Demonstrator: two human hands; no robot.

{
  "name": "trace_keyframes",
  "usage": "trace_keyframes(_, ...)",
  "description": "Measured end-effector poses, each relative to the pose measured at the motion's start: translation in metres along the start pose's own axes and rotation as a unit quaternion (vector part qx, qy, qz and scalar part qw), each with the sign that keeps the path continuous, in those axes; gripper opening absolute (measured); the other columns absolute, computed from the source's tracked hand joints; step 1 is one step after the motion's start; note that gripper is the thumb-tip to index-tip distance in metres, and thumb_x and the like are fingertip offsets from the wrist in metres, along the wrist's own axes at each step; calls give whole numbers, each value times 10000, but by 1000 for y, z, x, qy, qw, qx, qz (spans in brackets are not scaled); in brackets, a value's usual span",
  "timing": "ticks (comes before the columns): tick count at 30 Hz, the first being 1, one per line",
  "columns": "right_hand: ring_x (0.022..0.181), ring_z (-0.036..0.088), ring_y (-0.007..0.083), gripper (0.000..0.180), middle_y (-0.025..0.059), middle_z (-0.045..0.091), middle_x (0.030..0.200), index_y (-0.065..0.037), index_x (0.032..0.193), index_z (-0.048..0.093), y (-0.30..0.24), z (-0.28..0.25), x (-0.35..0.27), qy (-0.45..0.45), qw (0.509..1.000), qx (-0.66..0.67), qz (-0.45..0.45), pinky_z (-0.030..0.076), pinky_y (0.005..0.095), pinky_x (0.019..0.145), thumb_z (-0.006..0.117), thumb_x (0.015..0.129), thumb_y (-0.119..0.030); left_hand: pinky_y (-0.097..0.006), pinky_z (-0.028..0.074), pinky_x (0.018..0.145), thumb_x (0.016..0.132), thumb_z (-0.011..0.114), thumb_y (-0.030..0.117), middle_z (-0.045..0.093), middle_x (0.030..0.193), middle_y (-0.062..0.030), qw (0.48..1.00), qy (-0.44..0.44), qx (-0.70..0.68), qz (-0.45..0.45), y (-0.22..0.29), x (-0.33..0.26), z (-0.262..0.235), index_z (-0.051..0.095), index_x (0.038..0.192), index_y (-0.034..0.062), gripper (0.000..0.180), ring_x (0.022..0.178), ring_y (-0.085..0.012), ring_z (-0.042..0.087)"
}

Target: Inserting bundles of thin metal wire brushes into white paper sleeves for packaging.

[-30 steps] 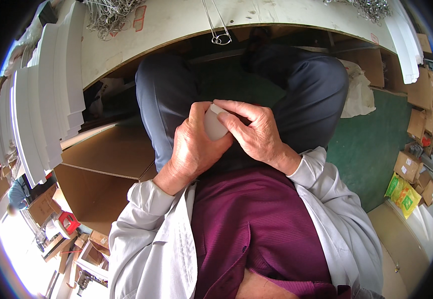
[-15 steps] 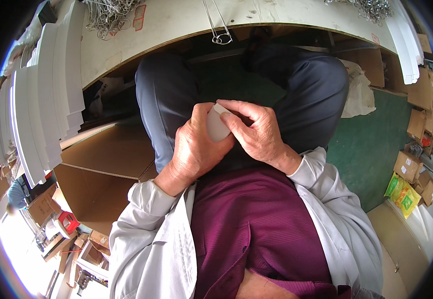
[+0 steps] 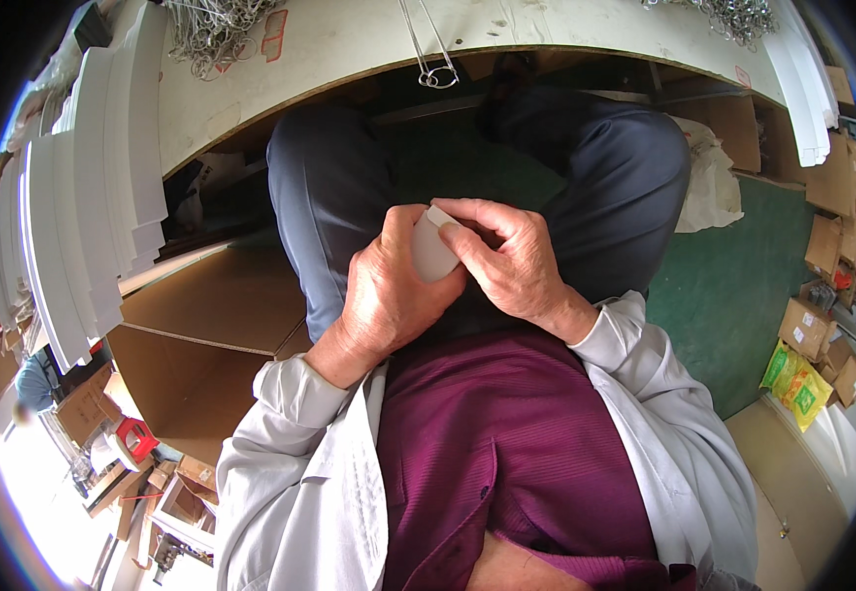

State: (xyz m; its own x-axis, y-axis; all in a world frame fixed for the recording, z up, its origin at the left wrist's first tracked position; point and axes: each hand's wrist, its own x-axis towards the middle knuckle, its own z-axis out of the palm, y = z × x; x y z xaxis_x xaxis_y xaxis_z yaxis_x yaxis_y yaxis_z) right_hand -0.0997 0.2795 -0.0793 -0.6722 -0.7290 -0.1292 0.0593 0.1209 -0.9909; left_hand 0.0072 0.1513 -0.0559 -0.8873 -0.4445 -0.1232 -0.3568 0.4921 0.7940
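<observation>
Between my two hands, above my lap, is a small white piece (image 3: 432, 256) that looks like a flat card box with a narrow folded end. My left hand (image 3: 389, 284) is wrapped round its left side and lower end. At the upper right corner, my right hand (image 3: 519, 264) pinches the folded edge between thumb and fingers. Both palms hide much of the piece. Ahead, a thin metal wire loop with a ring (image 3: 438, 75) hangs over the front edge of the white table (image 3: 349, 49).
Bunches of metal wire rings (image 3: 213, 34) lie on the table at left, and more rings (image 3: 728, 18) at right. Stacked white strips (image 3: 64, 227) rise at far left. An open cardboard box (image 3: 201, 335) stands by my left leg. Cartons (image 3: 807, 327) and a yellow-green bag (image 3: 797, 386) are at right.
Almost nothing differs. Both hands have shifted very slightly with the white piece, keeping the same grip.
</observation>
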Motion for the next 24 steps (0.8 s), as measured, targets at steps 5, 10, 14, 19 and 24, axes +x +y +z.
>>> trace_keyframes(5,895,772,203,273,182,788,985,39,1182,731,0,-1,1,-3,1000,8,10,615,316,774,704,965,-126,-470,632,750,783,837,139,733,957,-252,1000,-4,-4,-1,-1,1,0,535,1219,17,544,893,-437,752)
trace_keyframes(10,872,768,193,272,174,787,966,36,1180,730,2,-1,1,-2,1000,10,21,614,312,766,703,961,-123,-469,631,749,782,835,138,733,954,-248,1000,-5,-6,1,-2,1,1,535,1218,19,543,891,-434,752)
trace_keyframes(14,867,766,189,274,169,786,962,37,1178,730,5,0,2,-1,1000,16,21,612,312,763,706,960,-127,-470,630,747,779,832,137,733,954,-249,1000,-6,-4,-1,-3,1,2,534,1214,17,541,885,-434,751)
trace_keyframes(19,862,764,184,269,162,786,964,35,1166,732,4,-1,3,-6,999,7,33,611,311,762,717,960,-137,-472,631,751,777,827,136,734,949,-249,1000,-10,-1,-2,-2,1,1,539,1209,16,533,886,-434,751)
trace_keyframes(24,863,766,186,265,162,787,962,34,1163,733,8,0,2,-1,1000,14,26,611,310,761,719,961,-137,-472,631,755,780,823,137,734,946,-247,1000,-16,0,-10,-2,1,1,543,1208,17,525,889,-434,751)
